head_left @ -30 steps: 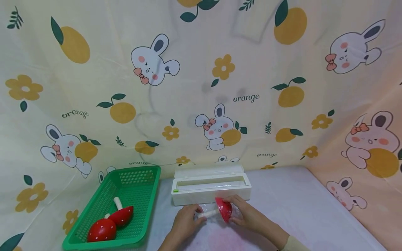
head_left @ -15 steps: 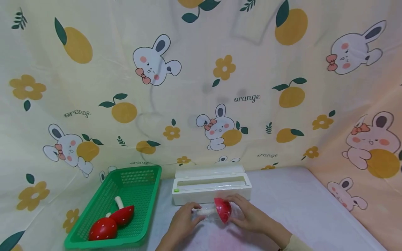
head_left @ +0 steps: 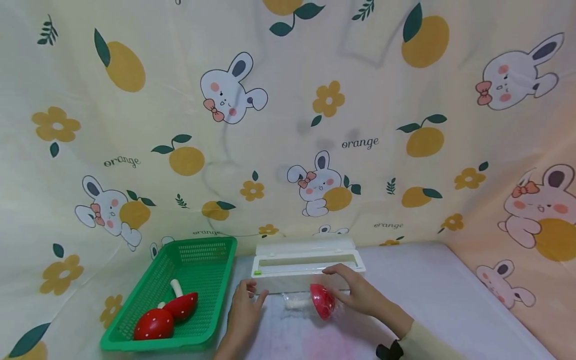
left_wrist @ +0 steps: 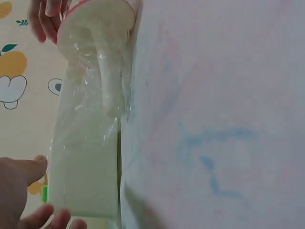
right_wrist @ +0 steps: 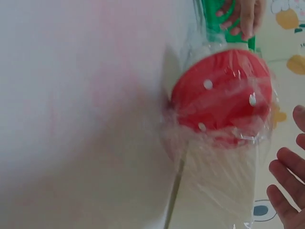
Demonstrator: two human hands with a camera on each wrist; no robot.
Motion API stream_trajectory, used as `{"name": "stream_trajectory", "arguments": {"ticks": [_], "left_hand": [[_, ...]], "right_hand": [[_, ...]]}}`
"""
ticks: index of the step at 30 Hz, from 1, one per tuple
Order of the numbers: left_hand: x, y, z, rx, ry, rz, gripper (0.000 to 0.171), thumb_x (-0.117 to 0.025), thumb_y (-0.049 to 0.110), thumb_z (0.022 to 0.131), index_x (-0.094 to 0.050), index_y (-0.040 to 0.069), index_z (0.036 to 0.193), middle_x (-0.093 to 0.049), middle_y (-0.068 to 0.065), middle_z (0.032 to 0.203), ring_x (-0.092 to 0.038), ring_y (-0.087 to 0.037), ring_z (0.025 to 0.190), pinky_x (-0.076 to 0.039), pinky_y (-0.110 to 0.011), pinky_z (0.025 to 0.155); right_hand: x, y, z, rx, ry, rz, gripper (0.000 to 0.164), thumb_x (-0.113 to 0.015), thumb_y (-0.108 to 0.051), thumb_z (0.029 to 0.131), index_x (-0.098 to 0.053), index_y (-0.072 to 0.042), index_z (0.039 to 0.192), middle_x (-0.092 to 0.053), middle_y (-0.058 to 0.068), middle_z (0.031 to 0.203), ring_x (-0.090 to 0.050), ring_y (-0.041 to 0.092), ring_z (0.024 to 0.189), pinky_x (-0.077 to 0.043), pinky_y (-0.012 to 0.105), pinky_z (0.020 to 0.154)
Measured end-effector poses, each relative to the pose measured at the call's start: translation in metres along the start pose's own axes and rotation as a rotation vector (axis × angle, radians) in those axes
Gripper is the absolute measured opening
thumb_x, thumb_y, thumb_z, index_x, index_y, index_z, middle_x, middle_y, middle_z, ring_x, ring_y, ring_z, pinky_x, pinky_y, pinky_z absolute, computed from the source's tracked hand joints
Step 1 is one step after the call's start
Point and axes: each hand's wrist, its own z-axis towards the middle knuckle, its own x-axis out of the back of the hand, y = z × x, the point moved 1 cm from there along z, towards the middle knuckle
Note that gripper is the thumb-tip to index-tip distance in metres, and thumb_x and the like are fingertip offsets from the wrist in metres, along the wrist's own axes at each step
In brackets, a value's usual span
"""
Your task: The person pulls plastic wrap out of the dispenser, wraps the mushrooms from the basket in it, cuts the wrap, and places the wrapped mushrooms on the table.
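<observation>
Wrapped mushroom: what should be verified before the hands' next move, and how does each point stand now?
1. Mushroom lying steady: it is on its side in front of the box; ok, judging by its pose.
2. Film over cap and stem: ok.
3. Film ends sealed: cannot tell.
4. Left hand off the mushroom: ok, it is apart, by the box's left end.
5. Right hand off the film: cannot tell; it is beside the cap, fingers spread.
6. Lid closed: not ok, it stands raised at the box's back.
</observation>
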Motion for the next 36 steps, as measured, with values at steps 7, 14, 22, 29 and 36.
{"name": "stream_trajectory", "arguments": {"ticks": [7, 14, 22, 29, 36], "left_hand": [[-0.004, -0.009, 0.022, 0.039, 0.042, -0.054, 0.069, -0.087, 0.02, 0.093, -0.049, -0.006, 0.144, -0.06, -0.028, 0.134, -0.062, -0.043, 0.117, -0.052, -0.059, 0.099], [-0.014, -0.021, 0.04, 0.03, -0.105, -0.117, 0.086, -0.088, 0.026, 0.092, -0.04, -0.005, 0.157, -0.051, -0.03, 0.153, -0.05, -0.048, 0.142, -0.039, -0.065, 0.117], [-0.024, -0.033, 0.051, 0.044, -0.144, -0.107, 0.091, -0.089, 0.026, 0.091, -0.038, 0.005, 0.163, -0.048, -0.023, 0.159, -0.048, -0.043, 0.146, -0.037, -0.064, 0.12], [-0.024, -0.035, 0.054, 0.047, -0.162, -0.063, 0.091, -0.087, 0.03, 0.092, -0.038, 0.006, 0.165, -0.043, -0.025, 0.165, -0.041, -0.045, 0.152, -0.035, -0.062, 0.122], [-0.024, -0.033, 0.054, 0.03, -0.161, -0.047, 0.092, -0.087, 0.03, 0.091, -0.039, 0.005, 0.165, -0.043, -0.022, 0.166, -0.042, -0.043, 0.152, -0.035, -0.059, 0.123]], "right_hand": [[0.002, 0.013, 0.022, -0.084, 0.013, 0.018, 0.044, -0.08, -0.02, 0.099, -0.064, -0.011, 0.139, -0.071, 0.003, 0.135, -0.066, 0.026, 0.128, -0.056, 0.05, 0.105], [-0.001, 0.022, 0.038, -0.104, 0.019, 0.046, 0.039, -0.076, -0.02, 0.103, -0.064, -0.005, 0.137, -0.072, 0.011, 0.132, -0.069, 0.03, 0.122, -0.056, 0.056, 0.103], [-0.003, 0.029, 0.049, -0.282, -0.025, 0.131, 0.039, -0.076, -0.025, 0.102, -0.065, -0.015, 0.139, -0.074, 0.001, 0.128, -0.067, 0.029, 0.124, -0.058, 0.052, 0.102], [-0.003, 0.032, 0.064, -0.313, -0.05, 0.114, 0.039, -0.074, -0.029, 0.103, -0.064, -0.017, 0.14, -0.074, -0.001, 0.126, -0.068, 0.027, 0.123, -0.055, 0.052, 0.106], [-0.009, 0.028, 0.082, -0.254, -0.079, 0.135, 0.036, -0.074, -0.025, 0.104, -0.065, -0.014, 0.137, -0.074, -0.001, 0.122, -0.069, 0.023, 0.118, -0.056, 0.048, 0.105]]}}
